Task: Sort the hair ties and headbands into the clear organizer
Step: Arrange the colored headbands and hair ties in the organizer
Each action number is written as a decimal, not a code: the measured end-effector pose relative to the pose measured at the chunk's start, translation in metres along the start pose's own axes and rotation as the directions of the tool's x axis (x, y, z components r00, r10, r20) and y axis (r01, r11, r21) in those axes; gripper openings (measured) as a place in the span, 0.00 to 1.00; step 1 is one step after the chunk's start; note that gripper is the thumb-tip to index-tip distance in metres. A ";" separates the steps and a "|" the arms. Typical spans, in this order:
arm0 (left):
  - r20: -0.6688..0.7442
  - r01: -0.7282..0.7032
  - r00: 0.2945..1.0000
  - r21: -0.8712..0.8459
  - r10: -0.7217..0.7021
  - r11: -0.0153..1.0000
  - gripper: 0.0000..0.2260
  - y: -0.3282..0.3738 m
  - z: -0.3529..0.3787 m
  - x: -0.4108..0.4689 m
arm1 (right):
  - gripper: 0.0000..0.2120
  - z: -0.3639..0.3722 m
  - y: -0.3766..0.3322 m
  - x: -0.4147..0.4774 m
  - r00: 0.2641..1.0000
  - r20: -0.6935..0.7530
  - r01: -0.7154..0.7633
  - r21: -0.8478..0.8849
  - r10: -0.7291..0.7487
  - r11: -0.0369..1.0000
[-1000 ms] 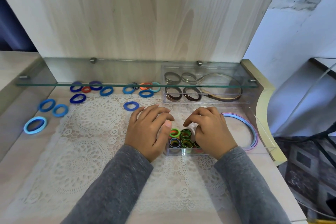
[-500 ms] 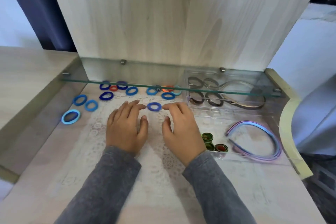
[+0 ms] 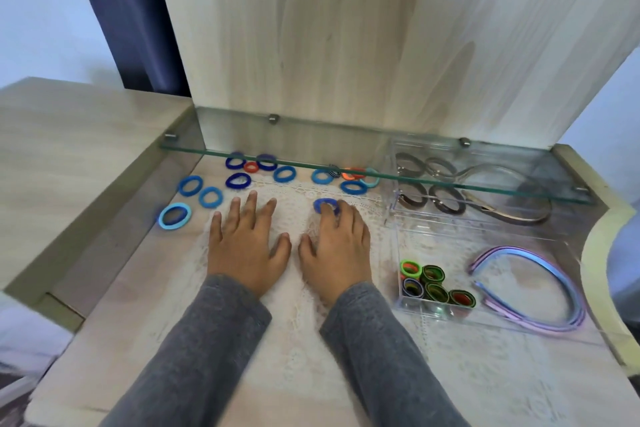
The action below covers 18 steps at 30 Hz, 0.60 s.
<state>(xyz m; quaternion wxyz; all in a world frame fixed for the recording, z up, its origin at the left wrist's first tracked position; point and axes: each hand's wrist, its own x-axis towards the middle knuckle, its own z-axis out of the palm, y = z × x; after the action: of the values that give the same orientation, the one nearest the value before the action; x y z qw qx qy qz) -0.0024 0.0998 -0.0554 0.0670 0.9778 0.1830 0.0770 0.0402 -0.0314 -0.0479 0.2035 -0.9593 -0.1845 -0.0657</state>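
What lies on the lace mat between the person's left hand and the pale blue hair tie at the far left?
Nothing. The head view shows bare lace mat and tabletop between the left hand and the pale blue hair tie.

Head view, steeply down, close.
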 end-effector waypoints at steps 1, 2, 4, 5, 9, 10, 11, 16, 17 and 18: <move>-0.005 0.002 1.000 0.001 -0.002 1.000 0.28 -0.001 0.000 0.002 | 0.28 0.002 0.000 0.004 1.000 -0.009 -0.014 -0.008 0.014 1.000; -0.013 0.004 1.000 0.002 -0.004 1.000 0.28 -0.001 0.000 0.005 | 0.29 0.003 0.000 0.007 0.999 -0.019 -0.026 -0.020 0.026 0.999; -0.025 0.017 1.000 0.015 -0.017 1.000 0.28 -0.002 0.000 0.012 | 0.29 0.005 0.000 0.015 0.998 -0.032 -0.060 -0.037 0.059 0.998; -0.029 0.027 0.999 0.023 -0.026 0.999 0.28 -0.003 0.000 0.016 | 0.30 0.007 0.000 0.020 0.996 -0.034 -0.078 -0.039 0.077 0.996; -0.061 0.064 0.996 0.035 -0.061 0.997 0.28 -0.007 0.000 0.037 | 0.31 0.014 -0.001 0.040 0.989 -0.057 -0.143 -0.049 0.140 0.989; -0.078 0.071 0.995 0.031 -0.068 0.997 0.28 -0.008 0.000 0.041 | 0.31 0.015 -0.001 0.045 0.985 -0.073 -0.162 -0.045 0.158 0.986; -0.094 0.077 0.993 0.029 -0.074 0.997 0.27 -0.010 -0.001 0.046 | 0.31 0.015 0.000 0.050 0.980 -0.091 -0.179 -0.046 0.174 0.983; -0.133 0.136 0.982 -0.017 -0.137 0.991 0.25 -0.020 -0.002 0.070 | 0.29 0.020 0.005 0.075 0.960 -0.167 -0.234 -0.033 0.226 0.972; -0.132 0.143 0.981 -0.010 -0.143 0.990 0.24 -0.022 -0.002 0.074 | 0.29 0.021 0.006 0.079 0.956 -0.173 -0.243 -0.025 0.235 0.970; -0.135 0.148 0.980 -0.003 -0.147 0.989 0.24 -0.024 -0.002 0.078 | 0.29 0.022 0.007 0.083 0.953 -0.173 -0.253 -0.017 0.247 0.967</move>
<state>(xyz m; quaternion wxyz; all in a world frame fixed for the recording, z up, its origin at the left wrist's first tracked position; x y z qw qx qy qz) 0.0605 0.1504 -0.0472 0.0565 0.9544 0.2594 0.1368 0.1207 -0.0007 -0.0538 0.2066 -0.9696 -0.0424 -0.1244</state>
